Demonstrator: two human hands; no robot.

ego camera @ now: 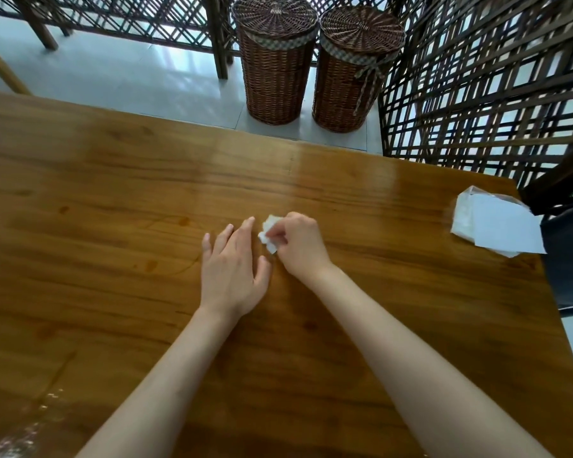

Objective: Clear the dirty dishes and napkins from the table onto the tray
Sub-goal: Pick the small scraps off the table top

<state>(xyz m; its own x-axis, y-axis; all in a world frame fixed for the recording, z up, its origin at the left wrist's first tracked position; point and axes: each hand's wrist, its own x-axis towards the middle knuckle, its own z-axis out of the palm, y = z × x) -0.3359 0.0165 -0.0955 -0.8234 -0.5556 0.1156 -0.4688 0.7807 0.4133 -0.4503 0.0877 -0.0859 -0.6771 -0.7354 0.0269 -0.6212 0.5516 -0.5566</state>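
Observation:
A small crumpled white napkin point(268, 233) lies near the middle of the wooden table point(113, 200). My right hand point(300, 247) pinches it with curled fingers and thumb. Just to its left my left hand point(234, 272) rests flat on the tabletop with fingers straight and spread, its index fingertip close to the napkin. No tray and no dishes are in view.
A pack of white tissues in clear wrap point(495, 223) lies at the table's right edge, beside a dark chair point(566, 246). Two lidded wicker baskets point(275, 61) point(354, 71) stand on the floor beyond the far edge. Lattice screens close off the back and right.

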